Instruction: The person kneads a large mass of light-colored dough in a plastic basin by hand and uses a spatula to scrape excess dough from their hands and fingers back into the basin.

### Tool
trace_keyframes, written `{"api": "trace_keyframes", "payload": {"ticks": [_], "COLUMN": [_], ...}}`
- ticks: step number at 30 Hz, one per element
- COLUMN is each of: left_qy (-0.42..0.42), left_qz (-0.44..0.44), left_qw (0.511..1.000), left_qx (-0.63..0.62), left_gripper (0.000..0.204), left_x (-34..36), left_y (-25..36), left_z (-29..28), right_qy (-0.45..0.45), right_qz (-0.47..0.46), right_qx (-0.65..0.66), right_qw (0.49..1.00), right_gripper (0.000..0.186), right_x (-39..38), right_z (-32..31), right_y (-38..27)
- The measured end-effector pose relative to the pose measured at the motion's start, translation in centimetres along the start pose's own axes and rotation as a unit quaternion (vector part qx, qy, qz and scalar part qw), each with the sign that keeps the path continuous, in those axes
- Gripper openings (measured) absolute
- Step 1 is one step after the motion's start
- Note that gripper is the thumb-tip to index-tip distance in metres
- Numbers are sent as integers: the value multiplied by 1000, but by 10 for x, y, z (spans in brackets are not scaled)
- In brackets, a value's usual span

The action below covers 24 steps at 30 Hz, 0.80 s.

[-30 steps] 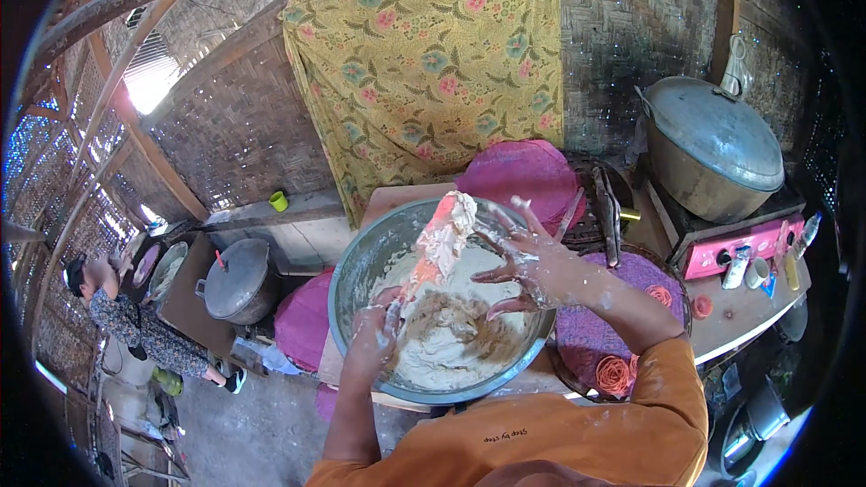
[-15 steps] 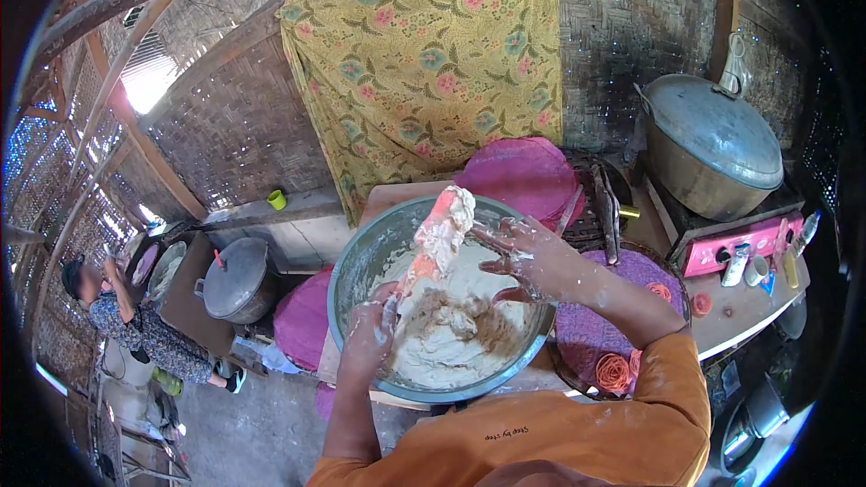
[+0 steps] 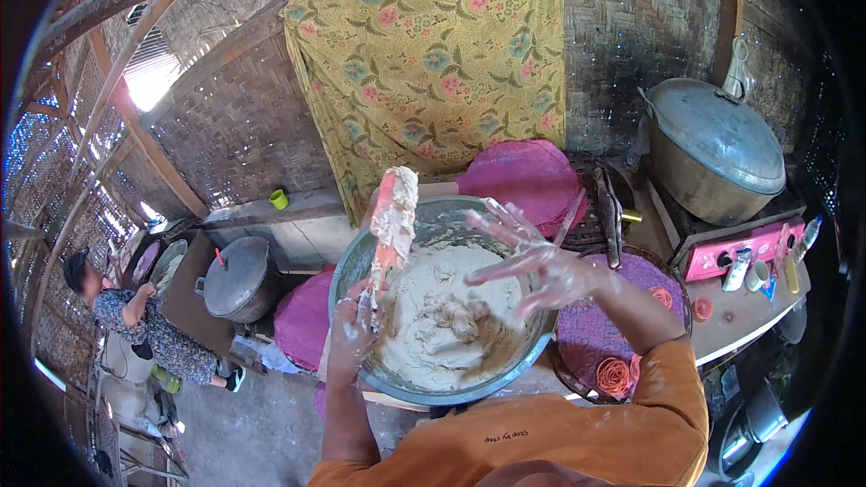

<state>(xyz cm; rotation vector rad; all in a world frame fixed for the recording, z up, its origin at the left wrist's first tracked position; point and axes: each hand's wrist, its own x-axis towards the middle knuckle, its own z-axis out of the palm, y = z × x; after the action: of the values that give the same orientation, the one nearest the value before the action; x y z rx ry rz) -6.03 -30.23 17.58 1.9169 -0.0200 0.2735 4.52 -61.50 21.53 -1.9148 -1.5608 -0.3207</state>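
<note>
My left hand [image 3: 354, 325] is closed round the handle of an orange spatula [image 3: 386, 257], which stands upright at the left side of the basin. Thick pale dough [image 3: 403, 203] clings to its blade. My right hand [image 3: 541, 263] hovers over the basin's right side with fingers spread, holding nothing; flour and dough smear its skin. Below both hands is the large grey-blue basin [image 3: 469, 395], with a mass of whitish dough [image 3: 442, 356] inside. A brownish patch [image 3: 494, 325] shows in the dough's middle.
Purple round mats [image 3: 523, 176] lie behind the basin, and a purple tray [image 3: 586, 316] with coiled orange strings [image 3: 613, 375] sits to its right. A large lidded pot [image 3: 717, 158] stands on a pink stove [image 3: 713, 257]. Another pot [image 3: 236, 284] and a person [image 3: 140, 316] are at left.
My left hand has swung the dough-coated spatula left and more upright. My right hand has drawn away from it, a little to the right, with its fingers spread.
</note>
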Motion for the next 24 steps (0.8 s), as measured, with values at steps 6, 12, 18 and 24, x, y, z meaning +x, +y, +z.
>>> {"api": "trace_keyframes", "payload": {"ticks": [6, 12, 18, 24], "left_qy": [-74, -188, -239, -156], "left_qz": [25, -53, -164, -46], "left_qw": [997, 952, 818, 914], "left_qx": [-13, -236, -496, -372], "left_gripper": [28, 32, 35, 31], "left_x": [-3, -6, -13, 2], "left_y": [16, 17, 29, 16], "left_z": [52, 79, 73, 57], "right_qy": [165, 295, 252, 244], "right_qz": [-43, 11, 9, 45], "right_qx": [791, 811, 618, 595], "right_qw": [587, 505, 745, 764], "right_gripper": [85, 81, 87, 88], "right_x": [19, 18, 10, 6], "right_z": [0, 17, 25, 18], "right_y": [-6, 10, 13, 4]}}
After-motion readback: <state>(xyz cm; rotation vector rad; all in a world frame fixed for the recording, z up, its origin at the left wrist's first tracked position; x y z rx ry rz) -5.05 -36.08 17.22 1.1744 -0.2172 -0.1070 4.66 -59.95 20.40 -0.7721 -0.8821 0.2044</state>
